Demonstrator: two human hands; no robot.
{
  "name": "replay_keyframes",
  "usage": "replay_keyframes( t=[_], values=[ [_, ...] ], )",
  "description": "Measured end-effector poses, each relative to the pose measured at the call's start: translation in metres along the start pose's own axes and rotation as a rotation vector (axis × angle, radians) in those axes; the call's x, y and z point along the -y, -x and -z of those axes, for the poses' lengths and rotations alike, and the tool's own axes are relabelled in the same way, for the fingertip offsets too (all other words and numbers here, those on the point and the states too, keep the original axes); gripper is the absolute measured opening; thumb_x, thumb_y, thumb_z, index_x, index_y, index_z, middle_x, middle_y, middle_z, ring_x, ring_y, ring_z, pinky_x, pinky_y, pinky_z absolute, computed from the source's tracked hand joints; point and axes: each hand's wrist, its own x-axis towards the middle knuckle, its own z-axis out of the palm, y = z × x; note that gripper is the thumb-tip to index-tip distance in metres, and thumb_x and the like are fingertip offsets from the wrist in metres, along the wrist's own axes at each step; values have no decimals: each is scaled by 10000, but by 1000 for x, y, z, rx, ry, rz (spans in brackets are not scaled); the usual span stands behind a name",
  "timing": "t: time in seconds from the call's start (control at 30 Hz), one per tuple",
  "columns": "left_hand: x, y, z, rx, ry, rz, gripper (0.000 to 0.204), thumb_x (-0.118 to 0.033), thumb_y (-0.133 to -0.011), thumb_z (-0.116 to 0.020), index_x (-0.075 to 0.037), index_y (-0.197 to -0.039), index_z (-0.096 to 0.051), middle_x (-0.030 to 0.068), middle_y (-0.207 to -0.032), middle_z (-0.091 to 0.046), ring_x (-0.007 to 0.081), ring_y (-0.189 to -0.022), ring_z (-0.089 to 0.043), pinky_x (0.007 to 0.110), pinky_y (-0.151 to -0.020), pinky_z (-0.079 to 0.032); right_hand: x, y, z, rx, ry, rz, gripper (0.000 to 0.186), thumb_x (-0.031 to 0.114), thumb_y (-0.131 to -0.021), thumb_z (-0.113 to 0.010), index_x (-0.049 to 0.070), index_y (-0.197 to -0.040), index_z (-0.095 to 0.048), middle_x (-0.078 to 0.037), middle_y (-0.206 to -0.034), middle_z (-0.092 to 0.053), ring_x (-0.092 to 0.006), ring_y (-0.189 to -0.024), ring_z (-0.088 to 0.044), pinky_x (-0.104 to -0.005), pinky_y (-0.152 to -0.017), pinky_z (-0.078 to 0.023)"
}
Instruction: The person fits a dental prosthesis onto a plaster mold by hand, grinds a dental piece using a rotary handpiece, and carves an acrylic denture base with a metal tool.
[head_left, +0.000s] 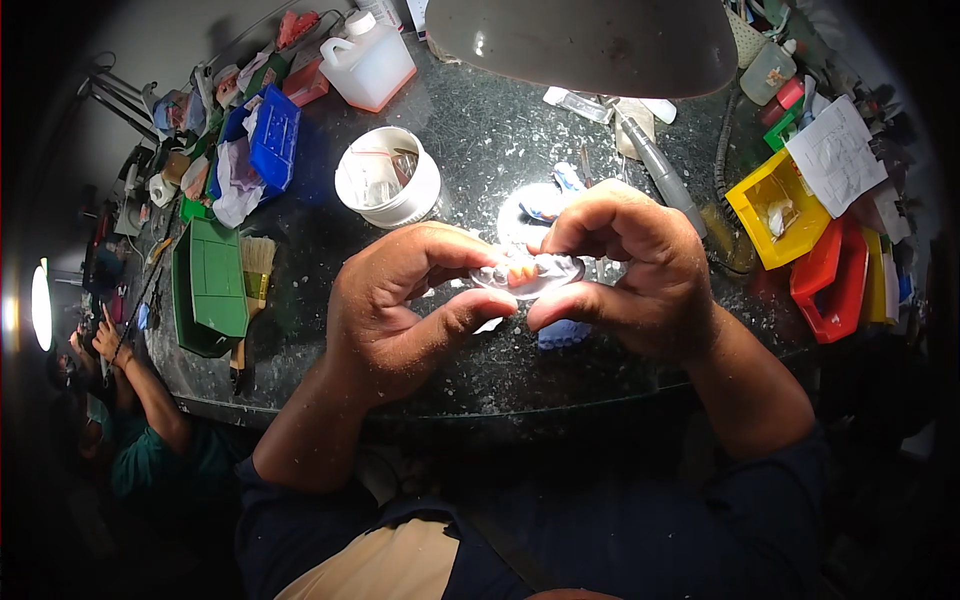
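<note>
A pale dental cast [555, 272] with orange-tinted teeth is hanging above the tabletop [480, 385], between two hands. The left hand [390, 300] is pinching its left end, thumb and fingers closing the grip; the right hand [635, 265] is grasping the opposite end in a similar grip. A blue moulded piece [564, 335] is lying nearer the person, partly hidden by the right hand. Beyond the hands, a white tub [430, 190] is holding small items, and a grey handpiece [658, 165] is resting to the right. Farther left, a green bin [208, 290] is standing beside a brush [257, 268]; farther right, a yellow bin [770, 235] is sitting near a red bin [830, 290]. A lamp head [590, 45] is overhanging the far side.
</note>
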Motion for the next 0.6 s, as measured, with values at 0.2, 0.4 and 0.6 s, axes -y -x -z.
replay_keyframes(
  t=[0.2, 0.4, 0.6],
  values=[
    [5, 2, -4, -62, 138, 22, 259, -123, -964, -854, 45, -1117, -729, 137, -1101, -760, 169, -1044, -750, 321, -946, -598, 3, -2, 2, 41, -11, -129, 482, 177, -825, -978, -35, -1107, -651, -93, -1069, -726, -146, -1018, -741, -289, -917, -604],
    [3, 1, -1, -63, 99, 66, 250, -150, -944, -881, 25, -1061, -746, 114, -1026, -779, 148, -983, -752, 299, -909, -594, 6, -3, 6, 72, 0, -199, 479, 231, -842, -972, -27, -1093, -657, -92, -1033, -744, -137, -990, -745, -286, -895, -600],
    [7, -3, 2, -66, 39, -8, 260, -146, -927, -894, 21, -1069, -752, 111, -1020, -785, 141, -956, -749, 293, -892, -591, 1, -5, 4, 50, 48, -119, 432, 228, -870, -951, -28, -1090, -681, -101, -1059, -752, -146, -1014, -741, -294, -914, -597]
  ],
)
